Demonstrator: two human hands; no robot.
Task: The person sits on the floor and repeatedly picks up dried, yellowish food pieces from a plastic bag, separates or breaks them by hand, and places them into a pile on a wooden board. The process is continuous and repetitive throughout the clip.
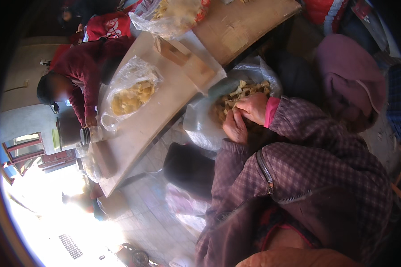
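Note:
My left hand (235, 127) and my right hand (255, 107) meet over an open clear plastic bag (200, 125). Their fingertips pinch together at a small pale piece (234, 108), mostly hidden by the fingers. Many similar beige, folded-looking pieces (247, 89) fill the bag beneath; what they are made of I cannot tell. A pink cuff shows at my right wrist. The bag sits below the table's edge, close to my lap.
Beyond the bag runs a long wooden table (143, 130). A plastic bag of yellowish pieces (133, 96) lies on it, with another bag (173, 16) farther up. Across the table, a person in dark red (90, 66) reaches towards a lidded clear jar (90, 134).

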